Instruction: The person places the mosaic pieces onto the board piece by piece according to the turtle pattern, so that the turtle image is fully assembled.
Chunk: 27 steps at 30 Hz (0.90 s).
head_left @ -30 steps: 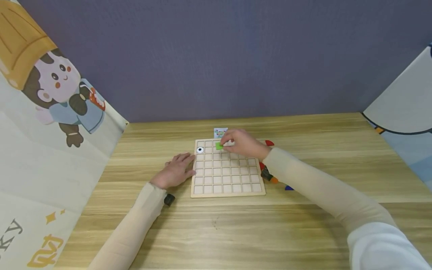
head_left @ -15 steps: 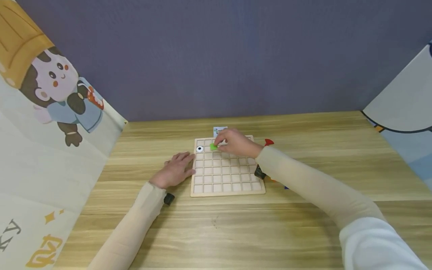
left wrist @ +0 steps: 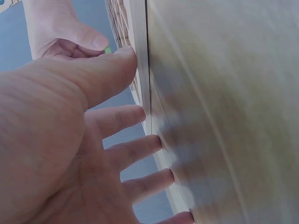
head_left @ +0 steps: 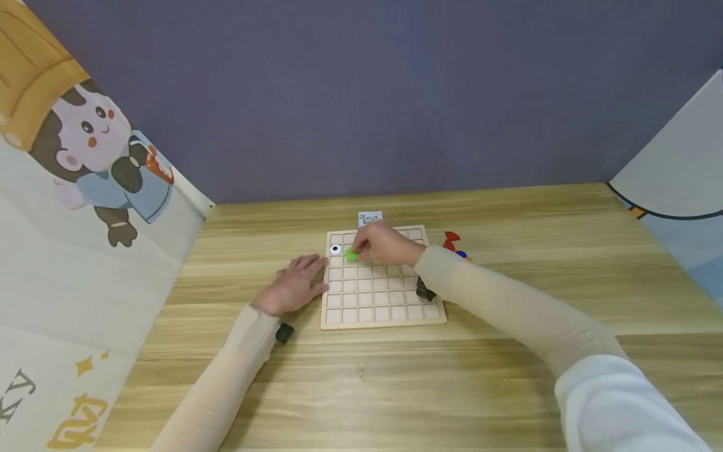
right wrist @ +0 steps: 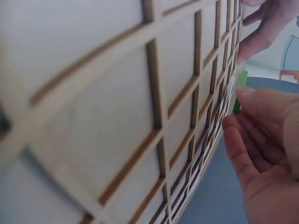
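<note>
A wooden grid board [head_left: 366,325] lies on the table, its square cells divided by thin raised strips. In an upper left cell sits a white piece with a black dot, like an eye [head_left: 336,249]. Just right of it, my right hand [head_left: 380,243] pinches a green piece [head_left: 351,255] between thumb and fingers, over the board's upper left; in the right wrist view the green piece [right wrist: 242,86] appears thin and flat. My left hand [head_left: 290,285] rests on the table with its fingers spread, thumb and fingertips at the board's left edge.
A small printed card [head_left: 369,218] lies behind the board's far edge. To the right of the board are red pieces [head_left: 450,238] and a blue piece [head_left: 461,254], partly hidden by the right forearm. A dark wall panel [head_left: 395,100] stands behind the table.
My right hand has moved left across the board with the green piece, nearing the eye piece. The left hand has stayed at the board's edge.
</note>
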{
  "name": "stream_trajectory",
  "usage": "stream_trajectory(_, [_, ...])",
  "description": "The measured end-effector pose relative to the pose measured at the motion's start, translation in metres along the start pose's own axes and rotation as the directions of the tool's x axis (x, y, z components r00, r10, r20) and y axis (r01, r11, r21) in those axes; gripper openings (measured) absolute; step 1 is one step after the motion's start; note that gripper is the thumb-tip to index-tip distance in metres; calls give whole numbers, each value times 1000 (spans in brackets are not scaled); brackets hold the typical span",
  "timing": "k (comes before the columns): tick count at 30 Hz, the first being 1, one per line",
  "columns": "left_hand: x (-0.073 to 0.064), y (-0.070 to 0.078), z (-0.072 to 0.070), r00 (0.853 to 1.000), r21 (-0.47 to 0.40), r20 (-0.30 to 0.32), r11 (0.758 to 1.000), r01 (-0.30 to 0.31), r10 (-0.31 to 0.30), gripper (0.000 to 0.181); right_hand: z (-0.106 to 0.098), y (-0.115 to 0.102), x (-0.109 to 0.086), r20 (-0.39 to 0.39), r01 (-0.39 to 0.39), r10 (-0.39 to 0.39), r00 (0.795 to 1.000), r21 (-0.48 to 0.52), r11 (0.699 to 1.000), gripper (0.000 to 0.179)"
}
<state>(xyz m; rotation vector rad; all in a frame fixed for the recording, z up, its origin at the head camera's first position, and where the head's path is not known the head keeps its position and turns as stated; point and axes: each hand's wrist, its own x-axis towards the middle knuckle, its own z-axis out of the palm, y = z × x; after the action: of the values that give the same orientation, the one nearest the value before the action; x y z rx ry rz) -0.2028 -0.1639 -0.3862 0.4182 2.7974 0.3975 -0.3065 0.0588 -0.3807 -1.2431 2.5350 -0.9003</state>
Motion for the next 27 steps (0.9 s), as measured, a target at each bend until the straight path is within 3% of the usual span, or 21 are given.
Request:
stream_trajectory(12, [20,9,-4,999,-30,-6,998,46,-46,63,-7,7,24,96,41,-38,995,-33,999,10])
stream_trajectory(27, [19,11,-6,999,-36,-2,998,50,-50,63,3,-10,32,114,-20,34,993,-121,992,14])
